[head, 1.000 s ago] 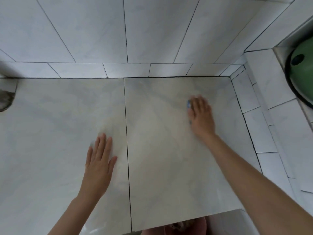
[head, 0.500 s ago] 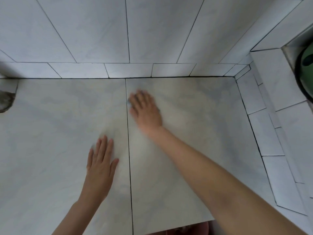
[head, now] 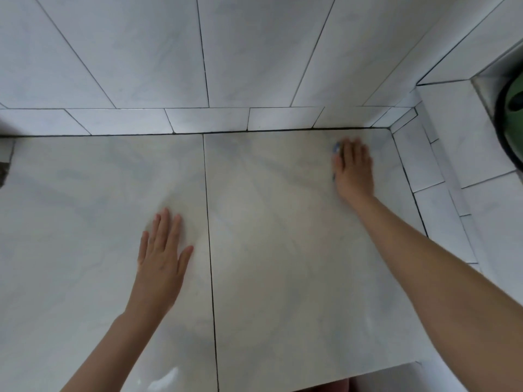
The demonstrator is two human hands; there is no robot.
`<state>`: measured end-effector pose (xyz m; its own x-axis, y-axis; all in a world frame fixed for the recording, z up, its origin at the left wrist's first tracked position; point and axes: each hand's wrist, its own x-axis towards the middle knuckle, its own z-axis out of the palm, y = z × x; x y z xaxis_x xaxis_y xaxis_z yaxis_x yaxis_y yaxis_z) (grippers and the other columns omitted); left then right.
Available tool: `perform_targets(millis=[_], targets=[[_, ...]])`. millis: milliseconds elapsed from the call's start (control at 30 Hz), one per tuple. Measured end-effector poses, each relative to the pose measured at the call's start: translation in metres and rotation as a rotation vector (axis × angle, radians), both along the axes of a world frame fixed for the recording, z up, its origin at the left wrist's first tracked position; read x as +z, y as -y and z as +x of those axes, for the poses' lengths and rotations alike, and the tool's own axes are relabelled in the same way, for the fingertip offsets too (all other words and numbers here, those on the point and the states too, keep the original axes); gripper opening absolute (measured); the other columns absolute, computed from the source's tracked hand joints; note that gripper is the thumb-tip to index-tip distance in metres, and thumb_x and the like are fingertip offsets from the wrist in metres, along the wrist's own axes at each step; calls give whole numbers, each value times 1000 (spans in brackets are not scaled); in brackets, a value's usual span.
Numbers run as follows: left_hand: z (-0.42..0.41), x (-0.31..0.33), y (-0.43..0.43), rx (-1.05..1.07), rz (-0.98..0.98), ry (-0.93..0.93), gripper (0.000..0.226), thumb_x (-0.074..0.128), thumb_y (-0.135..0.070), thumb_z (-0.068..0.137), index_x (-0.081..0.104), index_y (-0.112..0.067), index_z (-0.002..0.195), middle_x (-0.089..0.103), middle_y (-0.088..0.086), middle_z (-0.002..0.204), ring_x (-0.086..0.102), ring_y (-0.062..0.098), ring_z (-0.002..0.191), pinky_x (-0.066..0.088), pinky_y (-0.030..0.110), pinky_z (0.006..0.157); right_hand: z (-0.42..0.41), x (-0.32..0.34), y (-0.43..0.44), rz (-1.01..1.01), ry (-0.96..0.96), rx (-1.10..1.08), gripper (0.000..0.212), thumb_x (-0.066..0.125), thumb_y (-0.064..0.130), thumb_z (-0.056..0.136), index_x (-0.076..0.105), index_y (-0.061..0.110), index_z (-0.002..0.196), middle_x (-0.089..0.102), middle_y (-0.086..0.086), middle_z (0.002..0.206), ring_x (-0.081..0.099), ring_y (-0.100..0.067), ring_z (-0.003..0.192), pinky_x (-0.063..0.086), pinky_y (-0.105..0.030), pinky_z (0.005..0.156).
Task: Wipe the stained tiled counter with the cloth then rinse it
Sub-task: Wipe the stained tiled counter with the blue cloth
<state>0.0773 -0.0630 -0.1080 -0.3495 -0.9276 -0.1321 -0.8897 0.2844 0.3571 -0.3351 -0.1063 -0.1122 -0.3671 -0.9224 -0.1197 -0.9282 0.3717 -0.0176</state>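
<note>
Pressing cloth (head: 336, 148) under right hand (head: 354, 168), green basin (head: 514, 104) perhaps, far right

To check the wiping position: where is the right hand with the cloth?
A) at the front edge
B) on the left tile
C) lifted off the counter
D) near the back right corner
D: the right hand presses the cloth on the right tile, near the back wall.
</note>
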Motion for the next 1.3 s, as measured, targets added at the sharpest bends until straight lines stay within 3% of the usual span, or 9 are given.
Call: perform_targets(millis=[100,167,400,533,667,867,1033,1200,1300], targets=[[0,-2,0,-11,-5,15,68,10,-54,94,16,-11,147,9,6,155,-6,9,142,-8,25,114,6,10,25,-91,153,-408,54,23,30,102,10,11,150,3,-13,158,1,-31,145,1,-43,117],[-1,-2,-1,-12,-10,21,68,9,-54,94,14,-11,147,8,6,155,-8,8,142,-8,26,114,20,8,46,-110,177,-536,54,18,33,103,4,11,150,0,-11,158,-2,-29,145,-3,-41,117],[0,-3,0,-13,-11,16,66,15,-50,94,13,-13,148,7,5,156,-5,11,143,-8,26,114,128,4,94,-151,205,-491,66,22,38,101,0,-5,147,-2,-21,156,0,-33,145,-2,-42,117],[1,-2,1,-12,-10,0,68,10,-54,94,15,-12,147,10,5,155,-4,10,143,-7,25,114,194,4,92,-114,236,-300,68,24,41,101,-2,-1,148,-6,-21,156,-4,-34,145,-5,-42,117],[4,1,-1,-13,-8,-5,68,10,-54,94,20,-12,147,13,7,155,0,11,142,-6,23,114,247,0,74,-44,216,142,55,21,38,102,4,21,151,-4,-7,159,-5,-26,146,-5,-39,118],[18,3,-10,0,5,-17,66,13,-53,94,21,-14,147,13,5,155,-5,6,142,-6,23,114,243,-1,63,0,111,570,50,15,36,102,8,26,150,4,0,159,0,-19,146,-1,-34,118],[24,3,-12,-4,20,-13,63,16,-49,94,19,-15,147,11,4,155,-7,6,142,-7,23,113,173,-3,59,-26,13,307,68,0,36,87,34,18,143,24,-8,154,15,-29,143,13,-41,112],[24,3,-13,-2,22,-21,63,17,-47,93,14,-16,148,7,3,156,-9,7,142,-8,24,114,114,5,42,-136,104,-145,54,25,33,102,13,12,150,11,-11,157,10,-27,145,5,-37,116],[23,4,-14,-5,21,-28,63,17,-47,93,14,-17,148,6,4,156,-8,8,142,-8,24,114,121,14,39,-269,142,-66,45,35,26,97,45,6,136,44,-17,141,42,-32,130,31,-39,109]])
